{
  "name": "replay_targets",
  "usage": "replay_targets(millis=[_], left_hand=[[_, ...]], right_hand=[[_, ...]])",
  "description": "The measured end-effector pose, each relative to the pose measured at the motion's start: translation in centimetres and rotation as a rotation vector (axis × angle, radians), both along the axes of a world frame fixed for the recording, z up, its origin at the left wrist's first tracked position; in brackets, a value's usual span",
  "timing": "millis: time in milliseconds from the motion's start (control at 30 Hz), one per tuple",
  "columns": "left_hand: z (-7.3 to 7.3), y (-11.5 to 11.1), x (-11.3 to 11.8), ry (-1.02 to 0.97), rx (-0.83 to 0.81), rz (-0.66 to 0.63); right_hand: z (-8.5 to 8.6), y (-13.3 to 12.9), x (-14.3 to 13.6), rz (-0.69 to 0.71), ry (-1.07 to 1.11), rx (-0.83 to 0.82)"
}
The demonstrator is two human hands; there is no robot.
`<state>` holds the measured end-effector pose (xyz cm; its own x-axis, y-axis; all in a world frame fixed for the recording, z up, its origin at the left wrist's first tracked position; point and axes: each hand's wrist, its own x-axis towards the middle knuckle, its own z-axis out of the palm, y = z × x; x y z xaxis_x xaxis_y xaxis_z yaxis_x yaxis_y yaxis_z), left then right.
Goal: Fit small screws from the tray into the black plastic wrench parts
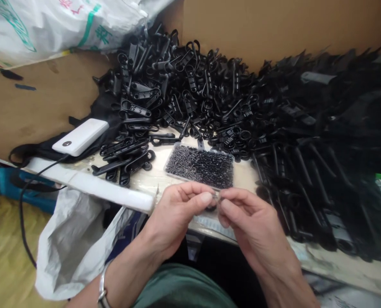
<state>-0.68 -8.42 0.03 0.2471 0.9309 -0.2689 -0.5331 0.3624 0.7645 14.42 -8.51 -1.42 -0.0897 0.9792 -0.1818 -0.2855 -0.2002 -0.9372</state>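
My left hand [180, 214] and my right hand [249, 218] meet at the table's front edge, thumbs and fingertips pinched close together. Whatever sits between the fingertips is too small and too covered to name; a bit of something dark shows just under them. Right behind the hands lies a clear plastic box [199, 166] filled with tiny dark parts, greyer on the left and blacker on the right. Beyond it spreads a large heap of black plastic parts [190, 90], many long with a ring at one end.
At the left, a white power bank [80, 137] with a black cable [22, 214] rests on black cloth. A white foam strip [90, 182] runs along the front edge, above an open white sack [68, 244]. Cardboard [289, 30] walls the back. More long black parts [302, 184] lie at the right.
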Motion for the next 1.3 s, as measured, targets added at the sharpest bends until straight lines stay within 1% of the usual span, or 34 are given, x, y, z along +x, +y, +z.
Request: replay_targets(millis=[67,133,300,433,533,600,667,733,800,867,933,967,1000,1033,1100,1167,1233,1300], left_hand=[[-0.1,-0.1,0.1,-0.063,0.011,-0.027],[-0.2,-0.3,0.2,-0.081,0.015,-0.032],[-0.4,-0.5,0.3,-0.101,0.042,-0.041],[-0.5,-0.5,0.5,-0.077,0.073,-0.039],[-0.7,-0.5,0.6,-0.014,0.113,-0.023],[-0.7,-0.6,0.7,0.073,0.155,0.001],[-0.6,-0.7,0.7,0.198,0.21,0.032],[-0.5,-0.8,0.7,0.397,0.311,0.075],[-0.6,-0.8,0.6,0.66,0.497,0.133],[-0.7,-0.8,0.4,0.894,0.742,0.173],[-0.9,-0.7,0.3,1.028,0.933,0.178],[-0.9,-0.6,0.2,1.063,0.975,0.175],[-0.9,-0.5,0.2,1.085,0.977,0.175],[-0.8,-0.4,0.2,1.096,0.943,0.175],[-0.5,0.1,0.1,1.082,0.81,0.162],[-0.3,1.0,-0.3,1.068,0.688,0.145],[-0.2,2.3,-0.8,1.151,0.643,0.145],[-0.2,3.7,-1.5,1.35,0.673,0.152]], right_hand=[[-0.1,-0.1,-0.2,-0.005,0.02,0.012],[-0.1,-0.1,-0.1,-0.026,0.007,0.026],[-0.3,-0.5,0.1,-0.076,-0.099,0.067],[-0.7,-0.7,0.2,-0.093,-0.172,0.1],[-0.8,-0.9,0.1,-0.099,-0.246,0.105],[-0.7,-1.0,0.1,-0.099,-0.272,0.106],[-0.5,-1.0,0.1,-0.079,-0.251,0.101],[-0.4,-0.9,0.3,-0.055,-0.224,0.09],[-0.4,-0.7,0.5,-0.05,-0.221,0.083],[-0.6,-0.3,0.5,-0.062,-0.217,0.081],[-0.8,0.0,0.3,-0.079,-0.206,0.072],[-0.8,0.1,0.1,-0.096,-0.211,0.069],[-0.8,0.2,-0.2,-0.122,-0.23,0.077],[-0.7,0.2,-0.6,-0.164,-0.267,0.101],[-0.4,0.4,-1.3,-0.268,-0.383,0.194],[-0.2,0.8,-1.9,-0.327,-0.475,0.272],[-0.2,1.6,-2.0,-0.308,-0.448,0.253],[-0.2,2.4,-1.9,-0.258,-0.317,0.155]])
